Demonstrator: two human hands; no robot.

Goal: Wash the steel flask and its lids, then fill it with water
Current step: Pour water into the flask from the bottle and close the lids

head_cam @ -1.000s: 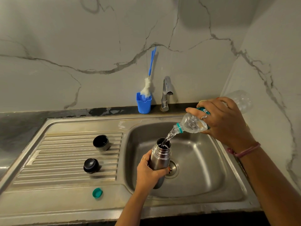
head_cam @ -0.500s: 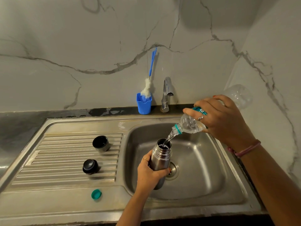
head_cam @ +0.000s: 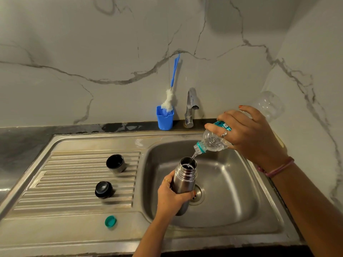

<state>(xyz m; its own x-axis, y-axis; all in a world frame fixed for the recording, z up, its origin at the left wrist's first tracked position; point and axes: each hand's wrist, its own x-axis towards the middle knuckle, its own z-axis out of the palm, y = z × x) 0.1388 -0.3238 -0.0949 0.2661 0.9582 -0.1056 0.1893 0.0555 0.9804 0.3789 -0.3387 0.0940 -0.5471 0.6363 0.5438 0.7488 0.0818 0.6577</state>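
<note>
Over the sink (head_cam: 241, 191), left grip (head_cam: 171, 196) clasps the flask (head_cam: 185, 175) (upright); right grip (head_cam: 248, 133) grasps the tilted bottle (head_cam: 213, 140).

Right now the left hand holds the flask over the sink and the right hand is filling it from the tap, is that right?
Not quite. The left hand does hold the flask over the sink, but the right hand is filling it from a tilted plastic bottle, not from the tap, as the head view shows.

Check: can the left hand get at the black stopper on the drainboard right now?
Probably not yet: the left hand grips the steel flask under the pouring bottle. The path to the black stopper looks unobstructed.
</note>
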